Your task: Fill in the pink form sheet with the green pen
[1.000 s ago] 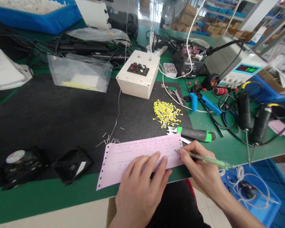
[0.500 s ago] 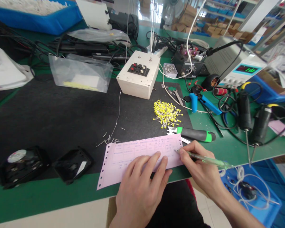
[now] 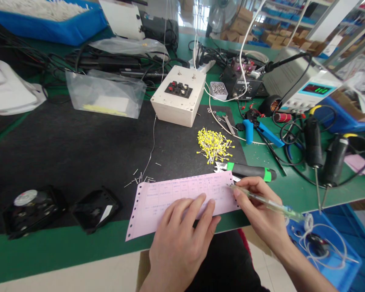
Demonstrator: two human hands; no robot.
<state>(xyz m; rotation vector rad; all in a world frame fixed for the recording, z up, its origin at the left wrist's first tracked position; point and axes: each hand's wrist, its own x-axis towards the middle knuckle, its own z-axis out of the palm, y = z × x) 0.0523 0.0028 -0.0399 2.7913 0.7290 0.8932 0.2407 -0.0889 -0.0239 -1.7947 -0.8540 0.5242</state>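
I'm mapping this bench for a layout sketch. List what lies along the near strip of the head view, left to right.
Black fan → black square part → pink form with the left hand flat on it → right hand holding a clear pen → blue bin of white wires.

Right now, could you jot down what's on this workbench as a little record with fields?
left hand: left hand lies flat, fingers spread, on the pink form
right hand: right hand grips a clear green pen, tip on the form's right end
form: lies on the black mat, its near edge over the green bench edge
behind form: green-handled cutters, pile of yellow LEDs, white switch box
left of form: two black fan housings
far right: bench power supply, digits lit
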